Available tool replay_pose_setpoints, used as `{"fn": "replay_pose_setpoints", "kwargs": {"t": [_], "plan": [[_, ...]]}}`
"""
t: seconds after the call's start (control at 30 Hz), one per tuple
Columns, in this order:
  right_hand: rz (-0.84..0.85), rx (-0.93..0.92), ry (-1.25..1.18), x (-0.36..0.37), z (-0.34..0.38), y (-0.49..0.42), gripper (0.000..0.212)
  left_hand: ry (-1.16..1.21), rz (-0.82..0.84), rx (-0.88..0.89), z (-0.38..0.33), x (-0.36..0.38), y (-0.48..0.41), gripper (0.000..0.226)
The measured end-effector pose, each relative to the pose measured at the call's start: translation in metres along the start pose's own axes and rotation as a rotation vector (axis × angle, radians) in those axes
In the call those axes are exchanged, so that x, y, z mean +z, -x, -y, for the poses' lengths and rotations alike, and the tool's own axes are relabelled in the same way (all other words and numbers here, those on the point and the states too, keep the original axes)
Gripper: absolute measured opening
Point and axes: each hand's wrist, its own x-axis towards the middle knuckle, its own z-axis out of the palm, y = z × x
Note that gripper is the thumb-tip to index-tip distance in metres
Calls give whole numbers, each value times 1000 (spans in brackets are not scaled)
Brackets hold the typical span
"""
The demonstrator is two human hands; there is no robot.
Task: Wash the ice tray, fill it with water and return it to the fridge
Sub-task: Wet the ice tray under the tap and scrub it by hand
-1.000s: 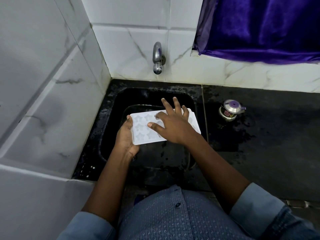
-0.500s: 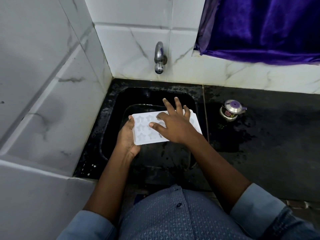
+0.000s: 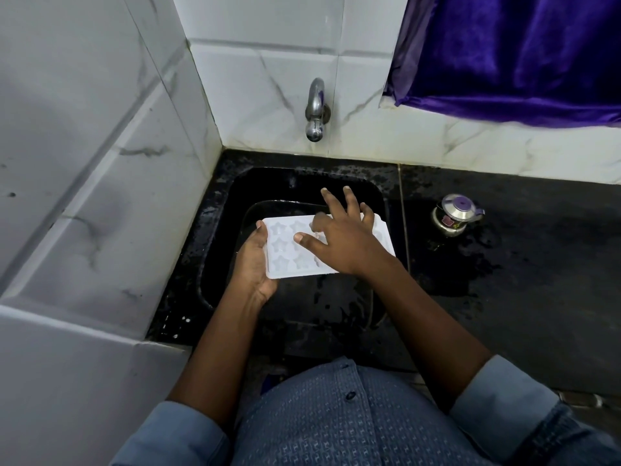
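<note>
A white ice tray (image 3: 285, 247) with star-shaped moulds is held flat over the black sink (image 3: 302, 183). My left hand (image 3: 253, 264) grips the tray's left edge from below. My right hand (image 3: 342, 237) lies on top of the tray with fingers spread, its index finger bent into a mould, covering the tray's right half. The steel tap (image 3: 315, 111) sticks out of the tiled wall above; I cannot tell whether water runs.
A small steel kettle with a purple knob (image 3: 455, 213) stands on the wet black counter (image 3: 521, 264) right of the sink. White marble tiles (image 3: 100, 163) close off the left and back. A purple cloth (image 3: 521, 55) hangs at the upper right.
My right hand's fingers have shifted slightly on the tray, the index finger curling in. The tray and my left hand stay in about the same place.
</note>
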Motion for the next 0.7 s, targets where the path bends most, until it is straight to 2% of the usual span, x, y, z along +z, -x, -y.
{"fn": "replay_pose_setpoints", "kwargs": {"t": [0.1, 0.33, 0.7], "plan": [[-49, -22, -27, 1, 3, -1, 56, 15, 15, -29, 1, 4, 0, 69], [-15, -66, 10, 8, 12, -2, 50, 16, 42, -40, 3, -3, -8, 74], [42, -34, 61, 6, 17, -2, 68, 17, 33, -61, 0, -4, -9, 73]]}}
